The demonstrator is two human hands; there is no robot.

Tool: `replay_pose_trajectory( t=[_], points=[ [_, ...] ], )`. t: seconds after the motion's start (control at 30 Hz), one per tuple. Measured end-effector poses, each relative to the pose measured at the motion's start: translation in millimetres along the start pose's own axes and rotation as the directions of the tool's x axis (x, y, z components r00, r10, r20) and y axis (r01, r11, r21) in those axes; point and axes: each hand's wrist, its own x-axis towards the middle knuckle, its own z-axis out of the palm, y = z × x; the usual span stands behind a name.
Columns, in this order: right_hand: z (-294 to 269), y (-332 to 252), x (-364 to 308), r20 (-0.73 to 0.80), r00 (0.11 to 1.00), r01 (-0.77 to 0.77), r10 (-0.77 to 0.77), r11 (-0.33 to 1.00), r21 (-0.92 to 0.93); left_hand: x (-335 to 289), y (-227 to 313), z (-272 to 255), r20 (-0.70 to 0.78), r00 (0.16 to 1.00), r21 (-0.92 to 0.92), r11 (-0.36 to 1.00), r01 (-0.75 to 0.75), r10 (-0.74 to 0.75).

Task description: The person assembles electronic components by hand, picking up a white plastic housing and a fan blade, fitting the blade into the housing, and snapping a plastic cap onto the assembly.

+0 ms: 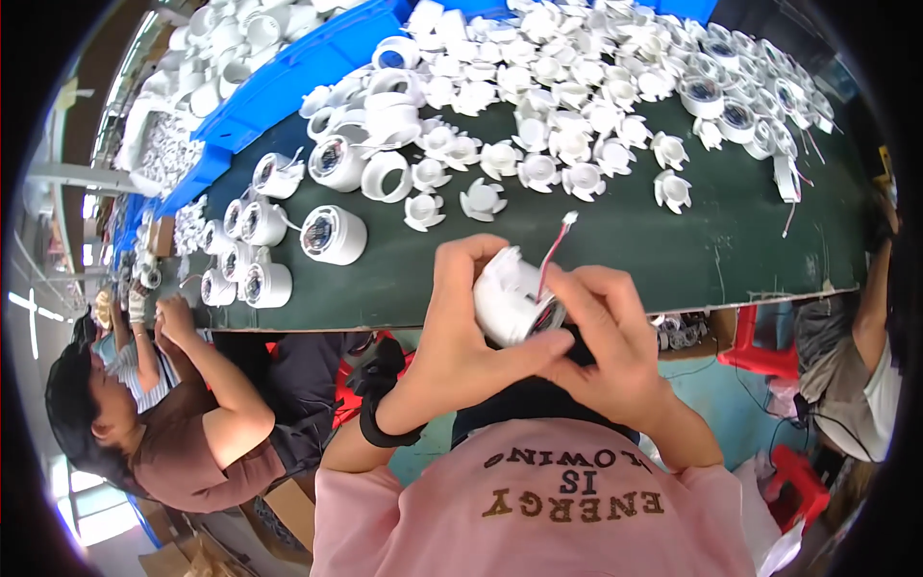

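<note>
Just past the table's near edge, my left hand (pixel 450 348) wraps round a white round plastic housing (pixel 502 296). Its fingers lie along the left side and the thumb reaches across below. My right hand (pixel 612 351) grips the same housing from the right, thumb and fingers closing on its dark end. A thin red and white wire (pixel 551 252) with a small white plug stands up out of the housing. Nearest on the table are white claw-shaped plastic parts (pixel 483 199) and a white cylinder with a dark lens face (pixel 334 235). My fingers partly hide the housing's dark end.
The dark green table (pixel 461 269) carries a large heap of claw-shaped parts, white rings (pixel 387 177) and several lens units (pixel 262 286). Blue bins (pixel 298 77) stand along the back. A co-worker (pixel 192 423) sits at left, another person (pixel 856 356) at far right. Red stools (pixel 760 346) stand below.
</note>
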Motion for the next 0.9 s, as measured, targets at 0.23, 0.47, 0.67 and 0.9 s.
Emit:
replay_pose_trajectory(
  t=[0.23,0.47,0.67,0.9],
  points=[
    [-7,10,-2,0.05,0.999,-0.022,0.018,0.998,0.063,-30,-39,-82,-0.41,0.887,-0.196,0.97,0.143,-0.214],
    [-6,13,7,0.029,0.998,-0.052,0.051,0.996,0.067,-20,-44,-108,-0.508,0.692,0.805,0.568,0.171,0.512],
    [1,5,1,0.073,0.996,-0.053,0.049,0.998,0.046,58,-35,-115,-0.138,0.801,0.976,0.217,0.011,0.582],
    [-1,16,-4,0.013,0.996,-0.087,0.086,0.995,0.058,49,-68,-149,-0.284,0.855,0.947,0.264,0.181,0.434]
  ],
)
